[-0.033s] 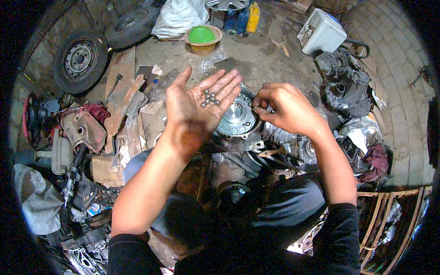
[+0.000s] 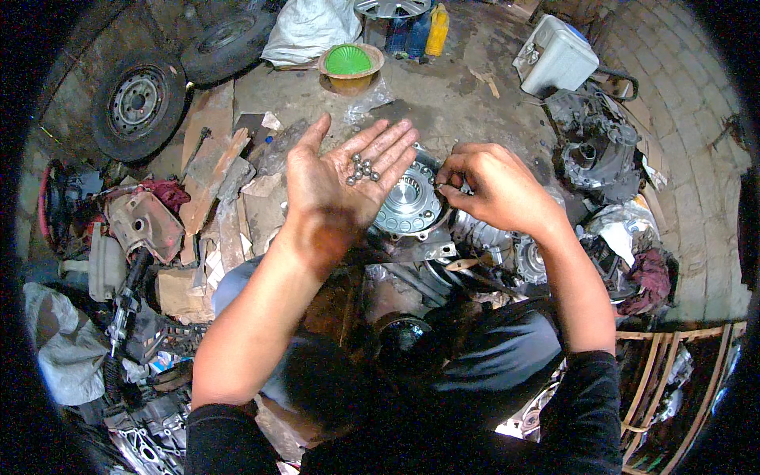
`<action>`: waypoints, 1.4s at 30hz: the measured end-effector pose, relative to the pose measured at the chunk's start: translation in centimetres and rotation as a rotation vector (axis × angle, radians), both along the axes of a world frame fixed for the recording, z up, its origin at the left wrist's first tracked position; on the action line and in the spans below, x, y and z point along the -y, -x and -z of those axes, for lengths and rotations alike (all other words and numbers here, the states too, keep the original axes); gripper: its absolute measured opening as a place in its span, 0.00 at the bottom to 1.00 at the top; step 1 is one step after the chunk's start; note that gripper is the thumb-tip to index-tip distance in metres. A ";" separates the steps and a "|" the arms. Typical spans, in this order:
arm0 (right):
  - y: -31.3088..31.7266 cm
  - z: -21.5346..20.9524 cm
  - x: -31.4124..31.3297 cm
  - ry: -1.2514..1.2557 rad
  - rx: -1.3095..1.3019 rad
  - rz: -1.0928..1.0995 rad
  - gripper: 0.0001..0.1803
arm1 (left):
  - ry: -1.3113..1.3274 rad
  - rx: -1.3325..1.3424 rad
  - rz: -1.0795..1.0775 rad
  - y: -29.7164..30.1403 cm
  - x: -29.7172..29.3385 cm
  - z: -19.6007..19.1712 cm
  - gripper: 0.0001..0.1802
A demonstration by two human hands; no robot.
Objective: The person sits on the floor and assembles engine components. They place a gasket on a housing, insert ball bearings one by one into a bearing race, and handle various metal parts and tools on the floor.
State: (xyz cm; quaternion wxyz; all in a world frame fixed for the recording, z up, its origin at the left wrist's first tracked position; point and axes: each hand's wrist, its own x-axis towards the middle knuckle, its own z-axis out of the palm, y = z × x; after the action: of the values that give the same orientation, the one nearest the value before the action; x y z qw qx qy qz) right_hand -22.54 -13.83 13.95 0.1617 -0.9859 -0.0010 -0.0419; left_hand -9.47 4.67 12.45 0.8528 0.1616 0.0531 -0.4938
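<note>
My left hand (image 2: 332, 170) is held palm up with the fingers stretched out, and a small heap of shiny steel balls (image 2: 362, 169) lies on the palm by the finger roots. My right hand (image 2: 495, 190) is closed in a pinch, with thumb and fingertips at the right edge of a round silver metal part (image 2: 407, 192). Whatever sits between those fingertips is too small to make out. The round part has a toothed centre and a ring of circular pockets or studs. My left hand's edge covers its left upper side.
Metal gear casings (image 2: 590, 146) lie at the right, near a white container (image 2: 558, 55). Behind the work stands a yellowish tub with a green bowl (image 2: 348, 59). Two tyres (image 2: 138, 107) lean at the far left. Scrap wood (image 2: 214, 186) and machine parts crowd the left floor.
</note>
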 end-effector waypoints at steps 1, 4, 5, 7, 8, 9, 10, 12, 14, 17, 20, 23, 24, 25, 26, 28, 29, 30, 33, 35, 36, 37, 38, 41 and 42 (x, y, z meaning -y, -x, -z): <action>-0.1 0.5 0.1 -0.020 0.039 -0.022 0.08 | 0.011 0.000 0.010 -0.1 0.0 0.1 0.39; -0.1 0.5 0.0 -0.056 0.020 -0.015 0.07 | 0.031 0.006 0.037 -0.5 0.1 0.7 0.40; -0.1 0.3 -0.2 -0.066 -0.007 -0.001 0.07 | 0.028 0.010 0.042 -0.5 0.0 0.7 0.40; -0.2 0.2 0.0 -0.007 0.012 -0.033 0.07 | 0.029 0.007 0.057 -0.5 0.0 0.7 0.40; -0.2 0.1 0.1 0.023 0.022 -0.050 0.06 | 0.033 -0.001 0.066 -0.6 0.0 0.7 0.40; -0.1 -0.1 -0.1 0.020 0.105 -0.008 0.06 | 0.037 -0.009 0.076 -0.6 0.0 0.7 0.41; -0.1 -0.5 -0.3 0.014 0.188 0.029 0.06 | 0.048 -0.021 0.088 -0.5 0.0 0.9 0.41; 0.0 -1.8 -1.1 -0.039 0.327 0.069 0.05 | 0.070 -0.045 0.113 -0.2 0.1 1.1 0.42; 0.3 -2.7 -2.2 -0.088 0.327 -0.019 0.06 | 0.039 -0.038 0.140 0.2 0.3 1.0 0.43; 0.4 -2.3 -4.0 -0.157 0.339 -0.122 0.07 | 0.206 -0.005 0.288 -0.5 0.0 2.9 0.44; 0.4 -1.9 -5.0 -0.114 0.290 -0.051 0.08 | 0.416 -0.097 0.411 -0.5 -0.2 3.4 0.45; 0.5 -1.6 -5.0 -0.145 0.270 0.003 0.09 | 0.380 -0.083 0.427 -0.3 -0.2 2.8 0.45; 0.6 -1.6 -4.8 -0.150 0.269 0.004 0.09 | 0.358 -0.062 0.417 0.0 -0.2 2.6 0.45; 0.6 -1.7 -4.7 -0.155 0.270 0.004 0.10 | 0.335 -0.038 0.406 0.5 -0.2 2.2 0.45; 0.6 -1.6 -4.6 -0.148 0.274 -0.016 0.10 | 0.312 -0.015 0.396 0.8 -0.2 2.1 0.45; 0.7 -1.7 -4.4 -0.134 0.282 -0.054 0.10 | 0.335 0.001 0.413 1.0 -0.3 2.2 0.45; 0.7 -1.9 -4.6 -0.121 0.279 -0.043 0.09 | 0.347 0.010 0.423 1.1 -0.2 2.2 0.45; 0.8 -2.1 -5.0 -0.108 0.276 -0.032 0.09 | 0.387 0.007 0.435 1.2 -0.2 2.2 0.44; 0.7 -1.7 -4.6 -0.132 0.326 -0.031 0.08 | 0.356 0.017 0.397 1.6 0.1 2.0 0.44; 0.5 -1.9 -3.9 -0.165 0.286 0.014 0.11 | 0.136 0.047 0.266 1.7 0.3 1.1 0.43; 0.7 -2.7 -3.5 -0.177 0.222 0.065 0.15 | 0.110 0.022 0.206 1.6 0.4 0.7 0.43; 0.9 -3.2 -2.9 -0.186 0.156 0.116 0.18 | 0.086 -0.005 0.146 1.5 0.4 0.3 0.43; 1.1 -2.5 -1.8 -0.162 0.218 0.114 0.15 | 0.063 -0.032 0.085 1.3 0.4 0.1 0.43; 0.8 -1.5 -1.0 -0.217 0.172 0.056 0.08 | 0.050 -0.008 -0.031 0.2 0.2 0.2 0.42; 0.8 -0.8 -0.6 -0.200 0.138 -0.001 0.08 | 0.070 0.035 -0.030 -0.1 0.0 0.2 0.42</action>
State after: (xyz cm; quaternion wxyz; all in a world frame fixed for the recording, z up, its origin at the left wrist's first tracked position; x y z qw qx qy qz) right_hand -23.35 -13.23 14.79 0.2586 -0.9597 -0.0083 -0.1097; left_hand -9.42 4.64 12.29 0.8661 0.1392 0.0234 -0.4795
